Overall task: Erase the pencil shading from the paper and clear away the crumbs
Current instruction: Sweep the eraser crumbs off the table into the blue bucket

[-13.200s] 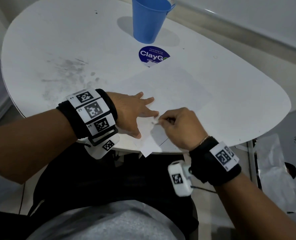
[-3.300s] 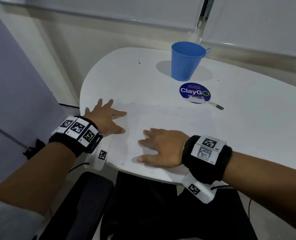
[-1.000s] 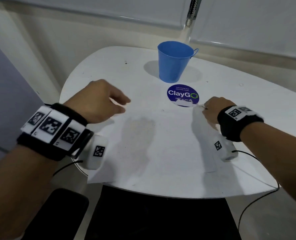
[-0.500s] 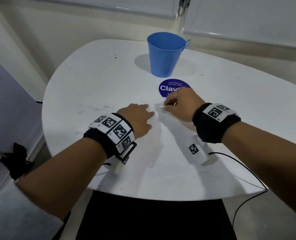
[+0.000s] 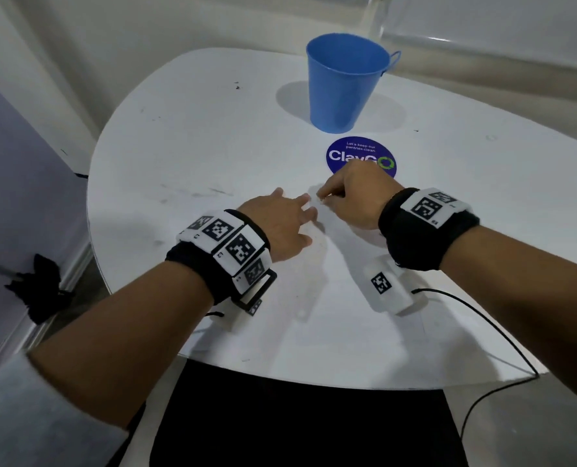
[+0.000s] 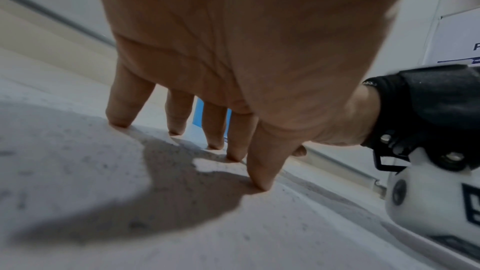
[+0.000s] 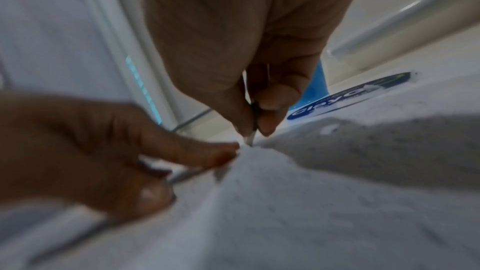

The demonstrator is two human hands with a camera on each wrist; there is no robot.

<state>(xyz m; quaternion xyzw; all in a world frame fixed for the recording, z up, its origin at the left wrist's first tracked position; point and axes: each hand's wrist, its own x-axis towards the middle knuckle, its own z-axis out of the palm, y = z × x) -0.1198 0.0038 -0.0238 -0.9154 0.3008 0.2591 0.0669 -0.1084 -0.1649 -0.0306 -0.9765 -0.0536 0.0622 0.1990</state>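
Tabletop: white tabletop (image 5: 482, 203), a blue cup (image 5: 344, 82) at its far side.
Paper: paper (image 5: 330, 298) lies flat at the near edge.
Left hand: left hand (image 5: 280, 224) spread, fingertips (image 6: 262, 184) pressing the paper.
Right hand: right hand (image 5: 354, 197) pinching a thin pencil-like stick (image 7: 253, 129), tip down on the sheet.
Handling: thin, light, prone to creasing; pin it near the rubbed spot.

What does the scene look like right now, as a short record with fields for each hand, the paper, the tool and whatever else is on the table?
left hand: fingers spread, fingertips pressing the paper
right hand: pinching a thin pen-like eraser tool
eraser tool: tip down on the paper, close to the left fingertips
paper: flat on the white table
blue bucket: upright, behind the round sticker
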